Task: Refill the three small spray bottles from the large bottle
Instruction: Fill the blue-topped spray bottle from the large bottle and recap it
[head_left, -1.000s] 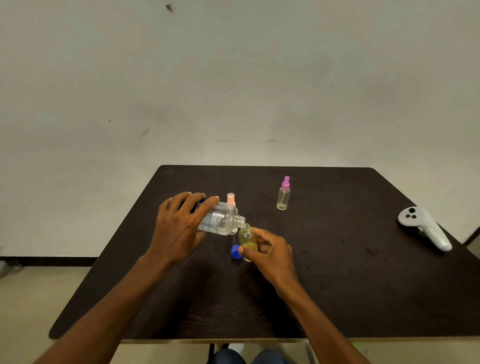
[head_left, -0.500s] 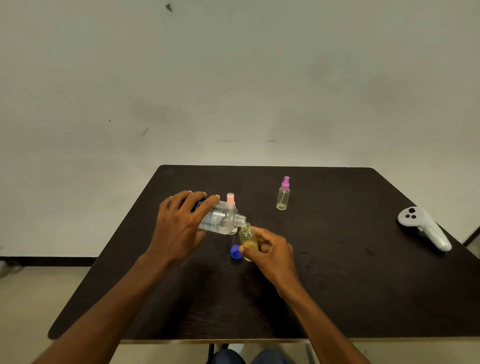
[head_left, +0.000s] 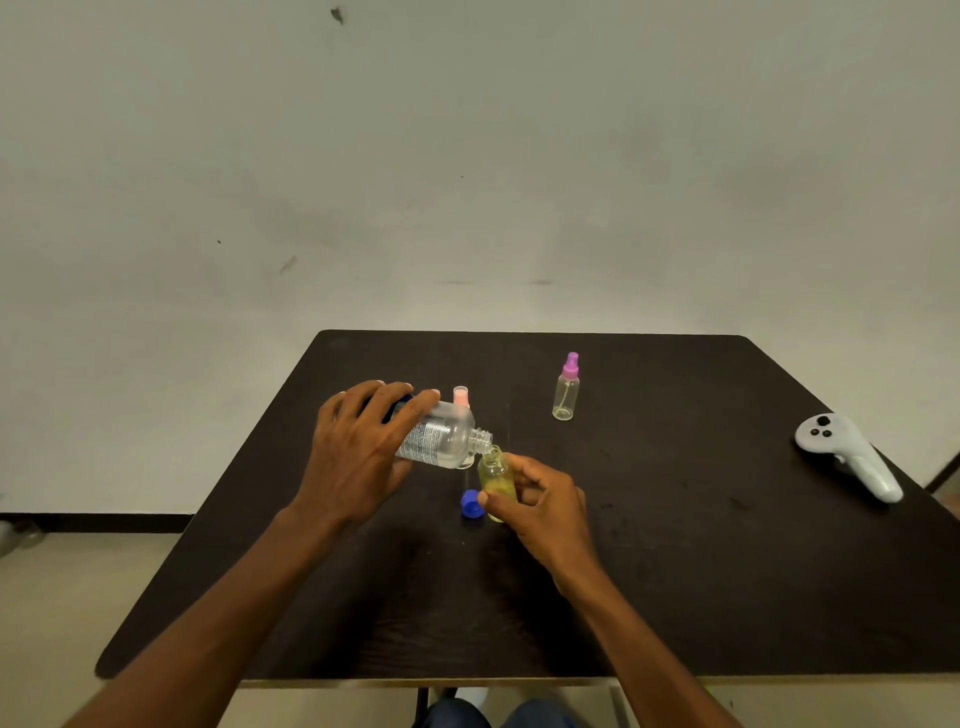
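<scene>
Dark and matt, the worktop (head_left: 675, 545) fills the lower half of the frame. Left of centre, the large bottle (head_left: 444, 439) of clear plastic is clamped in the left hand (head_left: 358, 452) and tipped nearly flat, its open neck pointing right and down onto the mouth of a small yellowish bottle (head_left: 496, 475). Behind the large bottle, only the pink top of a second spray bottle (head_left: 461, 396) can be seen. A blue cap (head_left: 471, 504) lies on the worktop just left of the yellowish bottle, which is held upright, pinched between thumb and fingers of the right hand (head_left: 543, 501). Further back, right of centre, a purple-topped spray bottle (head_left: 566, 392) stands alone. Far right, a white controller (head_left: 847, 457) is seen lying near the edge.
</scene>
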